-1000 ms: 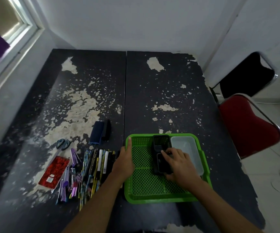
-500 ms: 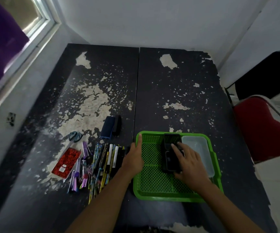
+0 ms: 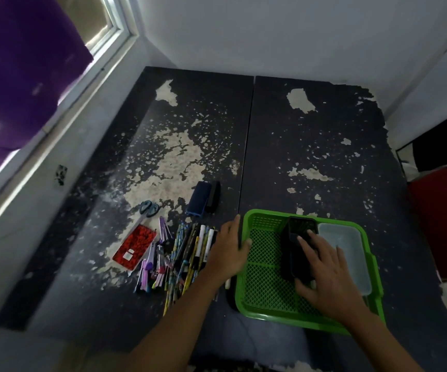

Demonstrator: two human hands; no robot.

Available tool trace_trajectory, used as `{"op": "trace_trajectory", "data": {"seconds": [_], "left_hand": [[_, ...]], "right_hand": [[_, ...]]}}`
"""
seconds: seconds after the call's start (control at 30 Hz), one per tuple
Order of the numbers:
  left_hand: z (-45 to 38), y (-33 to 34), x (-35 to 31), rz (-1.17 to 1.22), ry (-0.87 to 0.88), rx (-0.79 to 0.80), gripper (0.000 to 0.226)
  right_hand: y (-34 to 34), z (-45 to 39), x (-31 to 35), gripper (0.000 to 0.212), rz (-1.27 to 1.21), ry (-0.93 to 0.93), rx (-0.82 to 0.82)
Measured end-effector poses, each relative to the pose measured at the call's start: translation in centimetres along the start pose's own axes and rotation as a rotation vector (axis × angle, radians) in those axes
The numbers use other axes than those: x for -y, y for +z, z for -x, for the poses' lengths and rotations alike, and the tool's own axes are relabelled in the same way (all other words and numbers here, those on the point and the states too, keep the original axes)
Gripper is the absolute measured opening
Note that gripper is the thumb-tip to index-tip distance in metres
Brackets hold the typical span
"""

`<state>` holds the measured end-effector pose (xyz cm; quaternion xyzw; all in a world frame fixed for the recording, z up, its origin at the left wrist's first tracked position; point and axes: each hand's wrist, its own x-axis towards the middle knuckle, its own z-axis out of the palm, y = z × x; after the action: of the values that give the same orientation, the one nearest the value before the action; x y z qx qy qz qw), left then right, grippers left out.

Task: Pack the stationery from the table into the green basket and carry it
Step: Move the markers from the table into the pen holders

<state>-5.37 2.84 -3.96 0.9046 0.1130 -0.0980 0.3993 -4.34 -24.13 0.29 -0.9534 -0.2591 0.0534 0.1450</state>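
Green plastic mesh fills the space between my hands: my right hand [image 3: 324,267] lies flat, fingers spread and straight, on a black rectangular holder [image 3: 298,245] that sits inside the green lattice basket [image 3: 265,288]. My fingertips [image 3: 299,238] reach toward the holder's far end, and the palm covers its near end. My left hand [image 3: 229,249] rests with relaxed, extended fingers against the basket's left rim, thumb hooked over the edge, gripping nothing.

Beside the black holder, against the basket's right wall, lies a clear, lidded plastic box [image 3: 347,251]. The basket stands on the near right part of the worn black table [image 3: 324,157], whose dark coating has flaked away in pale patches.

Just left of my left hand, a loose heap of pens and pencils [image 3: 187,253] is spread on the tabletop, patterned barrels and white markers mixed with purple ones. Farther left lies a flat red packet with a white label [image 3: 134,247], touching the blades of blue-handled scissors [image 3: 148,209]. Beyond the heap, a dark blue block [image 3: 198,198] and a black block [image 3: 213,196] lie side by side.

A red-seated chair [image 3: 445,224] stands at the table's right edge. A purple curtain [image 3: 16,71] hangs at the window on the left.
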Motion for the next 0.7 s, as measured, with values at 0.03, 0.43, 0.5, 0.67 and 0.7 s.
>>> {"op": "trace_trajectory", "data": {"seconds": [0.03, 0.43, 0.5, 0.67, 0.7], "left_hand": [[0.7, -0.5, 0.7, 0.019, -0.016, -0.105, 0.066], [4.2, -6.1, 9.5, -0.138, -0.312, -0.289, 0.036], [4.2, -6.1, 9.9, -0.102, -0.306, -0.290, 0.036], [4.3, -6.6, 10.6, -0.042, -0.280, -0.303, 0.024], [4.4, -6.8, 10.6, -0.026, -0.277, -0.301, 0.024]], "right_hand": [[-0.2, 0.2, 0.6, 0.094, -0.037, 0.008, -0.062], [2.4, 2.2, 6.5, 0.070, -0.170, 0.085, -0.287], [2.7, 2.2, 7.2, 0.068, -0.177, 0.094, -0.281], [3.4, 1.2, 8.9, 0.063, -0.178, 0.132, -0.265], [3.6, 0.8, 9.3, 0.062, -0.179, 0.131, -0.263]]}}
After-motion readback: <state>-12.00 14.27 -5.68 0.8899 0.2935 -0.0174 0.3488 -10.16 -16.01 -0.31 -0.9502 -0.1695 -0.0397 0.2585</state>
